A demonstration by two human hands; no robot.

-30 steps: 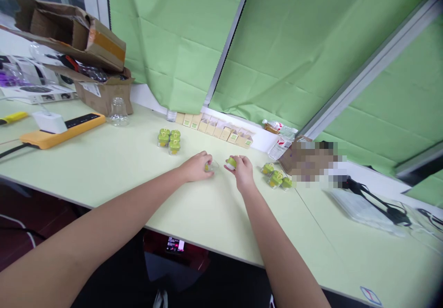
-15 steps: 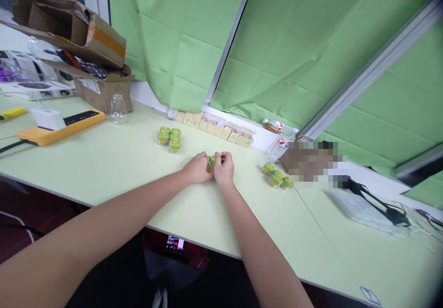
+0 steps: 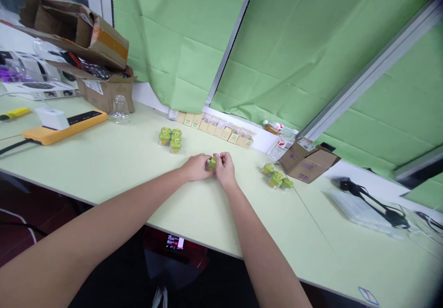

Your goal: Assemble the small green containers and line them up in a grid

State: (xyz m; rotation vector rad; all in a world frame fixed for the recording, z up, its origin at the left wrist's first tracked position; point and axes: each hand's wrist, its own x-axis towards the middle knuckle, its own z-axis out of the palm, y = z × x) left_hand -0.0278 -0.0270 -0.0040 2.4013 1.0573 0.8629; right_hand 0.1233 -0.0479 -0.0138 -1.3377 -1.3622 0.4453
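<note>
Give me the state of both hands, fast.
Left hand: closed, holding a small clear plastic container.
Right hand: closed on that container's green lid.

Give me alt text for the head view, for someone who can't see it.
A person's left hand and right hand hold a small green-lidded clear container over a pale table. Similar containers are grouped on either side, with a row of small cardboard boxes behind.

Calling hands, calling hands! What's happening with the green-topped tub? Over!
Left hand: holding green-topped tub. Right hand: same tub. Other tubs: apart, both sides.
</note>
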